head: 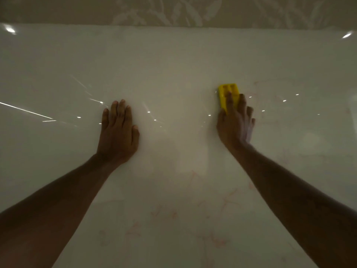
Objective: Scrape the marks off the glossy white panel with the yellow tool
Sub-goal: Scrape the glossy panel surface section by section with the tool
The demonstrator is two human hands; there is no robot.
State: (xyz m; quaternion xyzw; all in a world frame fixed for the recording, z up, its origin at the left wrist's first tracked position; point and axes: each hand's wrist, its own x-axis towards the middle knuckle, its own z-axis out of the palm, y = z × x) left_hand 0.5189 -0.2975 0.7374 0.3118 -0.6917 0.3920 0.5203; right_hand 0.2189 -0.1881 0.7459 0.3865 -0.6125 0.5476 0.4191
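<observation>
The glossy white panel (173,60) fills nearly the whole view and mirrors small lights. Faint pink marks (228,200) are scattered over its lower middle and right part, with more near the right hand. My right hand (234,124) presses the yellow tool (228,93), a small ribbed rectangular block, flat against the panel; its far end sticks out past my fingertips. My left hand (118,132) lies flat on the panel left of centre, fingers together, holding nothing.
Along the top runs the panel's far edge (173,26), with a beige wall bearing a pale leaf pattern (173,10) behind it. Bright light reflections (9,29) streak the left side of the panel.
</observation>
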